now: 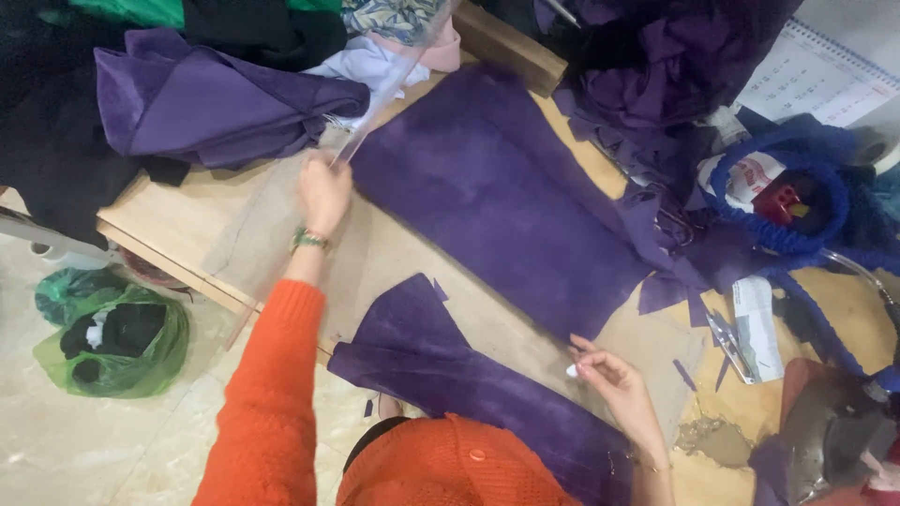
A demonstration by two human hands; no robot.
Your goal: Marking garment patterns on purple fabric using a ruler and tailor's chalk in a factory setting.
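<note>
Just beyond my right hand (614, 375), pinched on white chalk (572, 371), I see purple fabric (497, 197); my left hand (323, 192) grips a clear ruler (389, 84) (fingers closed).

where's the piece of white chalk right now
In the head view it is pinched in the right hand, at the lower right edge of the large purple fabric panel on the wooden table.

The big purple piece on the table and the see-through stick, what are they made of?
The purple piece looks like soft, matte, velvety cloth, judging by its cloudy shading. The see-through stick, in the left hand, seems clear, glossy plastic; the table looks like plain wood board.
</note>
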